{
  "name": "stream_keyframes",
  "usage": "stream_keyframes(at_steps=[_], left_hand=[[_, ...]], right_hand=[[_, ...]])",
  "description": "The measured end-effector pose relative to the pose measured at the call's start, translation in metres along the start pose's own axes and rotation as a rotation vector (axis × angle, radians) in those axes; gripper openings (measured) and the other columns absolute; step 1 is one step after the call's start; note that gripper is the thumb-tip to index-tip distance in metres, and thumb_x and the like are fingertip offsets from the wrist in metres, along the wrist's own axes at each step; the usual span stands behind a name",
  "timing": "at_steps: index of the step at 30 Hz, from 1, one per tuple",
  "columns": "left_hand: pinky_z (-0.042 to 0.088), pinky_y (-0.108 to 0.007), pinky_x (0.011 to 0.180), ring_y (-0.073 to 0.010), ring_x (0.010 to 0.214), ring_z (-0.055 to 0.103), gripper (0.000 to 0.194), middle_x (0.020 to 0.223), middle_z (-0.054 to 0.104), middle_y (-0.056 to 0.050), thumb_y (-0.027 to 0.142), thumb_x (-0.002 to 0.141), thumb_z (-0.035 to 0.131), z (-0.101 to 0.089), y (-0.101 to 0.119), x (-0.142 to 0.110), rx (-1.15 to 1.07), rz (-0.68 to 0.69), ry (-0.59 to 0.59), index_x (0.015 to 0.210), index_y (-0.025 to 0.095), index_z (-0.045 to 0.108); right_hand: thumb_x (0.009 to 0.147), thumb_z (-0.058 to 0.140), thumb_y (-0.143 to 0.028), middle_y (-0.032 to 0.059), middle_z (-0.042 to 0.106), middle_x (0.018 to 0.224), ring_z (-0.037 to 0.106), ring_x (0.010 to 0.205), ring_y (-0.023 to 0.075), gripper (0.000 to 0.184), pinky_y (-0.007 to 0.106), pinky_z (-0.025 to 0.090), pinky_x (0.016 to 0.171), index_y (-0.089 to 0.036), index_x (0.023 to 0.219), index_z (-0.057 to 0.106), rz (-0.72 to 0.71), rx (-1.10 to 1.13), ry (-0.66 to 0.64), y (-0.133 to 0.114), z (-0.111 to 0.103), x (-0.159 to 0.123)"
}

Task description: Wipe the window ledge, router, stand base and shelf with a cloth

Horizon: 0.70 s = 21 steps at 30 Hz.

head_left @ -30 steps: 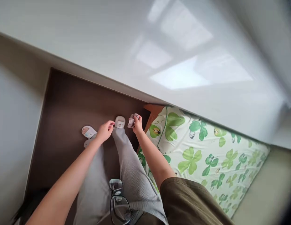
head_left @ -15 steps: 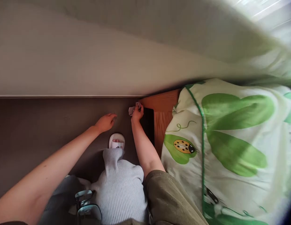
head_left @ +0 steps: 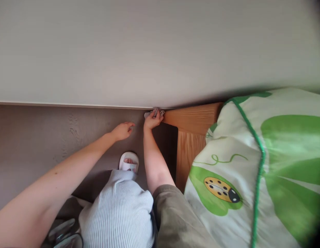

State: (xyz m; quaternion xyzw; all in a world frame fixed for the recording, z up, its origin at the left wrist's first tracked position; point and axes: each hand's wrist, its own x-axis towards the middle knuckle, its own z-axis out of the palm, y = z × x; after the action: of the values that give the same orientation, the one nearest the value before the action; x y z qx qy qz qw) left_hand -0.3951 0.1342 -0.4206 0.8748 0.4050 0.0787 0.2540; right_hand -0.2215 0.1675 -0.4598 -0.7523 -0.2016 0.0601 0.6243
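My right hand [head_left: 152, 120] is shut on a small crumpled grey cloth [head_left: 155, 112], pressing it to the foot of a white wall panel [head_left: 149, 51] beside the corner of a wooden bed frame [head_left: 192, 119]. My left hand [head_left: 122, 131] lies stretched out and holds nothing, its fingers over the brown floor [head_left: 46, 144] a little short of the panel. Most of the cloth is hidden by my right fingers.
A white slipper [head_left: 128, 162] with bare toes sits below my hands, by a ribbed pale trouser leg [head_left: 118, 210]. A bedding with green clover and ladybird prints [head_left: 253, 179] fills the right. Eyeglasses [head_left: 64, 234] hang at the lower left.
The view has swung to face the panel and dropped closer to it. My right hand and cloth have reached the panel's foot. My left hand has moved away from the slipper, reaching forward.
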Motion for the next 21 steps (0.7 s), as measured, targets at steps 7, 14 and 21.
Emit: stream_keyframes(at_steps=[7,14,21], left_hand=[[0.053,-0.032,0.096,-0.0219,0.102,0.070,0.039,0.112,0.074,-0.006,0.017,0.082,0.047,-0.004,-0.032,-0.013,-0.001,-0.013,0.031,0.115,0.020,0.068],[0.055,-0.035,0.087,-0.0256,0.094,0.071,0.032,0.102,0.075,-0.009,0.022,0.084,0.045,-0.026,-0.068,-0.052,0.025,-0.139,0.105,0.105,0.021,0.069],[0.049,-0.038,0.105,-0.0249,0.118,0.064,0.055,0.129,0.066,-0.013,0.011,0.081,0.046,-0.036,-0.110,-0.091,-0.167,-0.237,0.385,0.135,0.015,0.056]], right_hand=[[0.094,0.048,-0.031,0.0146,0.055,0.126,0.049,0.132,0.0260,0.037,0.047,0.043,0.110,-0.023,0.128,0.062,-0.015,0.043,-0.229,-0.010,0.018,-0.056],[0.092,0.052,-0.031,0.0120,0.060,0.115,0.058,0.121,0.0232,0.032,0.041,0.050,0.103,-0.025,0.120,0.066,-0.173,0.054,-0.439,-0.023,0.054,-0.129],[0.093,0.050,-0.035,0.0121,0.057,0.113,0.056,0.121,0.0245,0.036,0.040,0.050,0.101,-0.025,0.124,0.065,-0.371,0.040,-0.613,-0.038,0.084,-0.184]])
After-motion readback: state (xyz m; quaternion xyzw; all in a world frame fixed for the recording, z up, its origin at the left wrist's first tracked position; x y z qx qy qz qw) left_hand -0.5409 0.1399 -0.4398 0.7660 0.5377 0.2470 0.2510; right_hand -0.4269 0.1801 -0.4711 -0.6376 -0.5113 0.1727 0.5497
